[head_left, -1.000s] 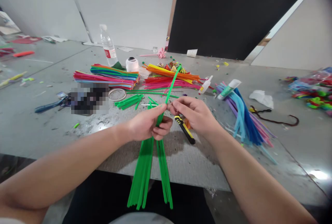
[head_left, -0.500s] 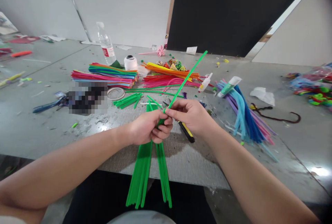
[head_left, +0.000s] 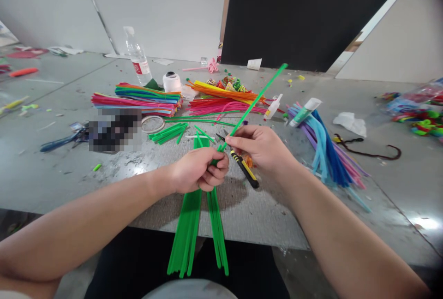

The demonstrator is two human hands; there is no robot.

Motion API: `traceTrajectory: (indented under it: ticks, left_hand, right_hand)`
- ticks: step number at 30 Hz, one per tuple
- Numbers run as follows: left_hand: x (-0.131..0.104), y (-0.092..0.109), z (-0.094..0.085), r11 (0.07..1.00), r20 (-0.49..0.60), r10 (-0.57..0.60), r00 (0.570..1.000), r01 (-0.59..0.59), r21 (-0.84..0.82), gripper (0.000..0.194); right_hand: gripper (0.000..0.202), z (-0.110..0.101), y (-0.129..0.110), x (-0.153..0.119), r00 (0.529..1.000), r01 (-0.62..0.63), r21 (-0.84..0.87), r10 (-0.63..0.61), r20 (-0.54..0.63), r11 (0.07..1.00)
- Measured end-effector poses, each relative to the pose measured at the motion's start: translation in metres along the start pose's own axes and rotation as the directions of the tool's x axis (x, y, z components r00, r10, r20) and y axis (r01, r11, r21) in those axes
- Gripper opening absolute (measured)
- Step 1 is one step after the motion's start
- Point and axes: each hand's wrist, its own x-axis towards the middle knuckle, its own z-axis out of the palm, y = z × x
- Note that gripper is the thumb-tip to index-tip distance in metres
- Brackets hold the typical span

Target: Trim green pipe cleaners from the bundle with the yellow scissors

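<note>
My left hand (head_left: 204, 169) is closed round green pipe cleaners, whose short ends show above the fist. Between thumb and fingers, my right hand (head_left: 254, 144) pinches one long green pipe cleaner (head_left: 258, 99), which slants up to the right. Its lower end meets the left fist. Under the left hand, a wide bundle of green pipe cleaners (head_left: 186, 234) hangs over the table's front edge, with a narrower green bundle (head_left: 217, 236) beside it. Pliers with black and yellow handles (head_left: 245, 170) lie between and below the hands.
Cut green pieces (head_left: 168, 133) lie beside a ring (head_left: 152, 124). Behind are colored bundles (head_left: 138, 101), a plastic bottle (head_left: 138, 61) and a white jar (head_left: 171, 82). To the right are a glue bottle (head_left: 273, 107), a glue tube (head_left: 305, 112) and blue-purple stems (head_left: 325, 151).
My right hand has moved slightly away from my left fist, and the long green stem leans further right. More of the pliers shows between the hands.
</note>
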Motion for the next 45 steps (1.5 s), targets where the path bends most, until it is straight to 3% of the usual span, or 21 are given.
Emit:
traceTrajectory:
  ticks: [8,17,20,23,24,25,27,30,33,38,41,43,45]
  left_hand:
    - [-0.003,-0.001,0.005,0.998,0.031,-0.055,0.998,0.055,0.022,0.024]
    - [0.0,-0.001,0.005,0.972,0.026,-0.227,0.973,0.225,0.073,0.022]
    - [0.001,-0.001,0.002,0.961,0.013,-0.259,0.966,0.256,0.105,0.023]
    - [0.0,0.001,0.0,0.969,0.008,-0.22,0.975,0.218,0.118,0.016]
    - [-0.001,0.002,-0.002,0.974,-0.002,-0.194,0.981,0.193,0.114,0.015]
    - [-0.002,0.004,-0.003,0.98,-0.013,-0.166,0.986,0.167,0.11,0.017]
    - [-0.005,0.008,-0.007,0.988,-0.027,-0.114,0.993,0.116,0.102,0.022]
    - [-0.006,0.015,-0.014,0.995,-0.025,-0.056,0.998,0.058,0.077,0.021]
    - [-0.005,0.018,-0.021,0.997,-0.036,-0.029,0.999,0.031,0.077,0.022]
    - [-0.003,0.016,-0.023,0.98,-0.084,-0.016,0.996,0.033,0.196,0.024]
    - [-0.002,0.013,-0.02,0.965,-0.15,0.043,0.988,-0.002,0.263,0.025]
    - [-0.001,0.011,-0.018,0.946,-0.183,0.119,0.976,-0.056,0.318,0.023]
    - [0.0,0.009,-0.018,0.916,-0.204,0.191,0.96,-0.1,0.388,0.024]
  right_hand:
    - [0.036,-0.02,0.006,0.011,0.995,0.05,0.062,-0.044,-0.088,0.997]
    - [0.023,-0.064,-0.012,0.018,0.941,0.104,0.063,-0.078,-0.328,0.993]
    - [0.022,-0.08,-0.018,0.019,0.876,0.159,0.103,-0.092,-0.473,0.982]
    - [0.03,-0.09,-0.018,0.023,0.738,0.277,0.06,-0.172,-0.653,0.959]
    - [0.036,-0.089,-0.017,0.024,0.711,0.279,0.044,-0.176,-0.68,0.959]
    - [0.043,-0.087,-0.015,0.025,0.716,0.254,0.048,-0.155,-0.681,0.966]
    - [0.055,-0.076,-0.011,0.026,0.787,0.159,0.115,-0.056,-0.614,0.981]
    - [0.045,-0.055,-0.006,0.024,0.869,0.119,0.221,0.006,-0.495,0.968]
    - [0.037,-0.045,-0.006,0.019,0.865,0.213,0.23,-0.074,-0.497,0.95]
    - [0.041,-0.049,-0.008,0.017,0.827,0.316,0.142,-0.199,-0.525,0.938]
    - [0.036,-0.038,-0.003,0.017,0.882,0.198,0.209,-0.081,-0.464,0.958]
    - [0.033,-0.023,0.0,0.015,0.938,0.034,0.273,0.064,-0.34,0.961]
    - [0.032,-0.006,0.003,0.012,0.964,-0.138,0.289,0.195,-0.179,0.947]
